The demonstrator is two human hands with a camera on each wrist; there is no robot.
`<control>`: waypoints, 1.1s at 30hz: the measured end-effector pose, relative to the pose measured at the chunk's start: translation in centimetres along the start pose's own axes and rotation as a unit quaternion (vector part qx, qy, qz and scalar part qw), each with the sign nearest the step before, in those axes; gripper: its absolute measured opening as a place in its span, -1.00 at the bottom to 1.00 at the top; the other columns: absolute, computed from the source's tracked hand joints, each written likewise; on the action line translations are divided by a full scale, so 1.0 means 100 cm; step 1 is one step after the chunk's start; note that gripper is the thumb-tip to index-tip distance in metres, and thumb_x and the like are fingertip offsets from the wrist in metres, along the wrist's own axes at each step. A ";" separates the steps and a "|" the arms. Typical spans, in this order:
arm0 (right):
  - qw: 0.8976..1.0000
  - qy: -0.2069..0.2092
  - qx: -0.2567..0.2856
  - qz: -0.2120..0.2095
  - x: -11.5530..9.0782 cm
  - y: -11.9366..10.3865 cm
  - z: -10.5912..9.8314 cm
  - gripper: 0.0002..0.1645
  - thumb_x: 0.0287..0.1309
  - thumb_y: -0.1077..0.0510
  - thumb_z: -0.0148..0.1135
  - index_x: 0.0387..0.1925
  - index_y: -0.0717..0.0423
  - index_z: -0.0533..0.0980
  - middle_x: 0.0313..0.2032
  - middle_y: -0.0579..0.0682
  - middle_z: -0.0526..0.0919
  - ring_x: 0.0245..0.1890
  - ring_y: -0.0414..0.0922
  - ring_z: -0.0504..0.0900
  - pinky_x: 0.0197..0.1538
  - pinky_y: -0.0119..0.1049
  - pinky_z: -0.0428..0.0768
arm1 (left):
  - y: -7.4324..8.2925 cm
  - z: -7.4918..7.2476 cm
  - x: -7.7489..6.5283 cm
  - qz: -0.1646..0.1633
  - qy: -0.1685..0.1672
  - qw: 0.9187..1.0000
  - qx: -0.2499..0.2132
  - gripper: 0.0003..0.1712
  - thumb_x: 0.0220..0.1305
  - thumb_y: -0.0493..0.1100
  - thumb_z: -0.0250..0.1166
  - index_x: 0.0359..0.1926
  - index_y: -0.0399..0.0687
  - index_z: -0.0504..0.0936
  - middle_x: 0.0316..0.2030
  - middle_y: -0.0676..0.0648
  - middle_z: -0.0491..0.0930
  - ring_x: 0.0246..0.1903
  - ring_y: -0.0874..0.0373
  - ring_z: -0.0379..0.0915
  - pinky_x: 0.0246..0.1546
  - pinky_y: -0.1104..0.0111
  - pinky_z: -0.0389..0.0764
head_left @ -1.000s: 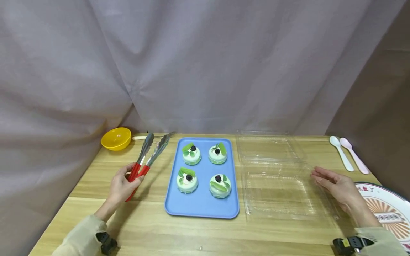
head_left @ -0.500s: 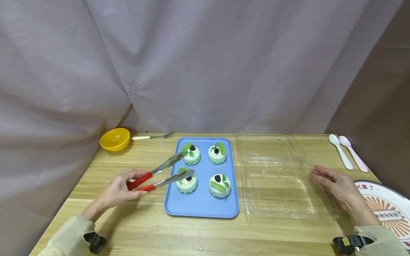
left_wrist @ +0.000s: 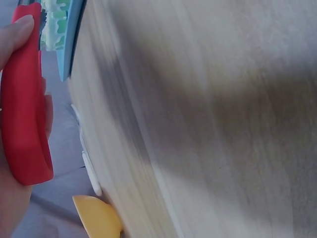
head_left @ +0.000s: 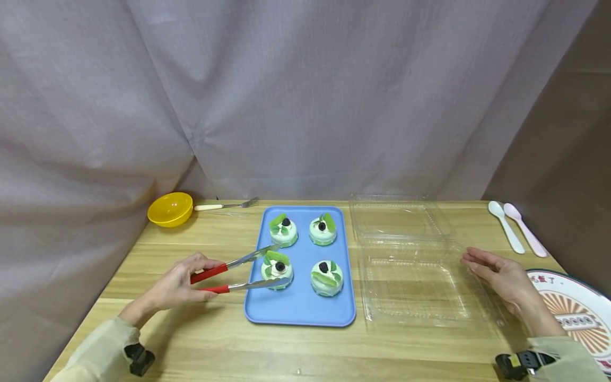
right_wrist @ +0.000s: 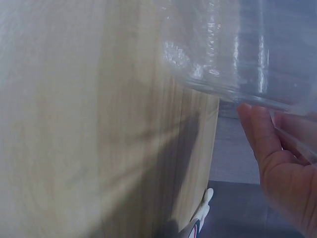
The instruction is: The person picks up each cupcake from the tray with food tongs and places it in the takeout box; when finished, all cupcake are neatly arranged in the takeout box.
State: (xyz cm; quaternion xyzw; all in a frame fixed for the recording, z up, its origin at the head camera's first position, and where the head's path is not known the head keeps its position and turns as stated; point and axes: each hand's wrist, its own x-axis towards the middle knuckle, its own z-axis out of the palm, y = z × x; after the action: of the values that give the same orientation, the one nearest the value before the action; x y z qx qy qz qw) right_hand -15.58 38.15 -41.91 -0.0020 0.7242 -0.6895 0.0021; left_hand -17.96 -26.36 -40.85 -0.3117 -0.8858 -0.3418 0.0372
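My left hand (head_left: 179, 282) grips red-handled metal tongs (head_left: 215, 272). The tongs' arms are spread, one on each side of the front-left small green cake (head_left: 277, 269), which has a dark berry and green leaves on top. Several such cakes sit on a blue tray (head_left: 299, 313); the red handle (left_wrist: 22, 109) fills the left of the left wrist view. My right hand (head_left: 501, 278) is at the right rim of a clear plastic container (head_left: 415, 286), whose lid (head_left: 398, 217) lies opened back. In the right wrist view the container's edge (right_wrist: 237, 94) runs between thumb and fingers.
At the back left stand a yellow bowl (head_left: 170, 209) and a fork (head_left: 224, 205). To the right lie a white spoon (head_left: 506, 228) and a pink spoon (head_left: 527, 233). A patterned round plate (head_left: 577, 313) sits beside my right forearm. A grey curtain (head_left: 305, 106) hangs behind the table.
My left hand has swung the tongs from upright beside the tray to pointing right over it, with the arms spread wider, then lowered them around the front-left cake. The right hand stays put.
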 end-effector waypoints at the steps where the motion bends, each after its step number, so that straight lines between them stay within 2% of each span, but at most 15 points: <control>1: 1.000 0.001 -0.002 0.000 -0.001 0.000 0.000 -0.46 0.29 0.40 0.11 -0.26 -0.46 0.58 -0.28 -0.47 0.70 -0.25 -0.54 0.65 -0.21 -0.64 0.58 | -0.001 0.001 0.001 0.002 -0.002 1.000 0.004 -0.34 -0.18 -0.23 0.59 0.06 -0.15 0.64 -0.26 -0.08 0.61 -0.30 0.35 0.33 -0.37 0.48 0.37; 6: 1.000 0.004 -0.004 -0.005 -0.003 -0.001 0.000 -0.45 0.29 0.39 0.11 -0.25 -0.48 0.57 -0.27 -0.48 0.70 -0.25 -0.55 0.65 -0.21 -0.65 0.57 | -0.004 0.005 0.003 0.017 -0.005 0.999 0.027 -0.36 -0.20 -0.21 0.59 0.03 -0.15 0.65 -0.27 -0.05 0.61 -0.32 0.37 0.34 -0.40 0.49 0.37; 13: 1.000 0.004 0.004 -0.005 -0.007 0.000 -0.001 -0.43 0.29 0.42 0.09 -0.25 -0.45 0.60 -0.29 -0.45 0.71 -0.26 -0.53 0.66 -0.21 -0.65 0.57 | -0.007 0.009 0.006 0.040 -0.004 0.998 0.055 -0.37 -0.22 -0.16 0.60 0.00 -0.08 0.67 -0.26 0.07 0.63 -0.24 0.36 0.46 -0.19 0.39 0.52; 19: 1.000 0.007 -0.021 -0.008 -0.009 -0.001 -0.003 -0.50 0.30 0.37 0.10 -0.20 -0.42 0.58 -0.27 -0.49 0.70 -0.25 -0.55 0.65 -0.20 -0.65 0.57 | -0.009 0.012 0.009 0.055 0.000 0.996 0.065 -0.38 -0.23 -0.15 0.61 -0.02 -0.09 0.69 -0.28 0.08 0.63 -0.29 0.35 0.45 -0.30 0.44 0.47; 25: 1.000 0.009 -0.002 -0.006 -0.010 -0.001 -0.005 -0.47 0.29 0.38 0.12 -0.22 -0.45 0.60 -0.27 -0.45 0.71 -0.25 -0.52 0.66 -0.20 -0.65 0.57 | -0.009 0.015 0.009 0.067 0.012 0.995 0.076 -0.39 -0.25 -0.16 0.61 -0.03 -0.09 0.69 -0.33 0.08 0.62 -0.36 0.37 0.41 -0.39 0.48 0.42; 31: 1.000 0.012 -0.016 -0.003 -0.013 0.000 -0.007 -0.48 0.29 0.37 0.12 -0.23 -0.45 0.58 -0.27 -0.48 0.70 -0.25 -0.54 0.66 -0.21 -0.65 0.57 | -0.011 0.019 0.007 0.065 0.019 0.994 0.083 -0.39 -0.27 -0.18 0.60 -0.04 -0.08 0.70 -0.35 0.08 0.63 -0.40 0.38 0.39 -0.44 0.50 0.40; 33: 1.000 0.015 -0.024 -0.002 -0.013 0.000 -0.008 -0.53 0.29 0.36 0.12 -0.17 -0.38 0.58 -0.27 -0.48 0.70 -0.25 -0.54 0.65 -0.20 -0.64 0.57 | -0.011 0.019 0.007 0.065 0.018 0.994 0.081 -0.39 -0.28 -0.18 0.60 -0.04 -0.09 0.70 -0.36 0.05 0.63 -0.42 0.38 0.36 -0.47 0.53 0.36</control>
State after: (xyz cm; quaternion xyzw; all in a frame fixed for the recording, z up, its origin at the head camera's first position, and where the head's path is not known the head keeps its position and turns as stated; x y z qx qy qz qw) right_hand -14.26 38.94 -41.83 0.0070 0.7407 -0.6717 -0.0097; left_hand -18.88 -25.45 -42.76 -0.3581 -0.8878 -0.2711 0.1006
